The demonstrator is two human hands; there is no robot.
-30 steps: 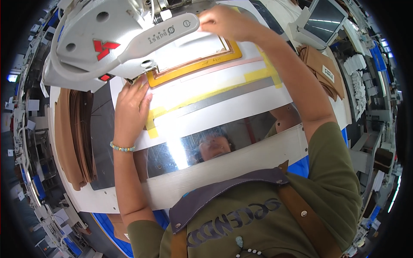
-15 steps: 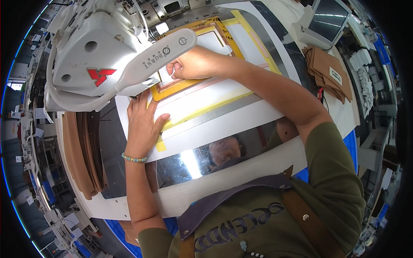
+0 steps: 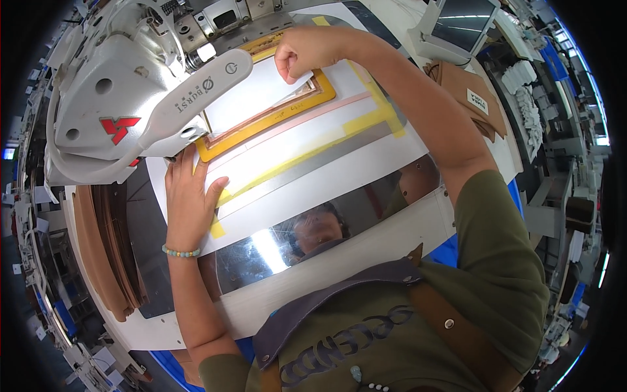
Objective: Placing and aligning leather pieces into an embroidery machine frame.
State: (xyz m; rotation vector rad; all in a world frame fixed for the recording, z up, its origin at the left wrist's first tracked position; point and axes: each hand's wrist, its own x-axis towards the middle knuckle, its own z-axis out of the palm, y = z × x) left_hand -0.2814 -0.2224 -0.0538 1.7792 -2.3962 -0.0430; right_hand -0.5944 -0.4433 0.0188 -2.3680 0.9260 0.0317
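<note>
My left hand (image 3: 189, 199) lies flat on the large white sheet (image 3: 251, 219), its thumb spread and its fingertips beside the near left corner of a yellow frame (image 3: 274, 123). Within that frame is a smaller white sheet (image 3: 245, 101). My right hand (image 3: 305, 53) is closed in a pinch at the right end of this smaller sheet, whose corner looks slightly raised under the fingers. Strips of yellow tape (image 3: 307, 149) run across the large sheet. The sewing machine head (image 3: 91, 108) hides the frame's left end in part.
A white lamp (image 3: 208, 85) on a bent arm juts over the work. Brown pieces (image 3: 98, 248) are stacked at left, and more brown pieces (image 3: 460, 95) lie at right beside a screen (image 3: 462, 29). A shiny metal plate (image 3: 356, 222) lines the table's near side.
My right hand has moved from the inside of the frame to its far right end, along the smaller sheet. The left hand stays flat at the corner. The whole view has shifted slightly.
</note>
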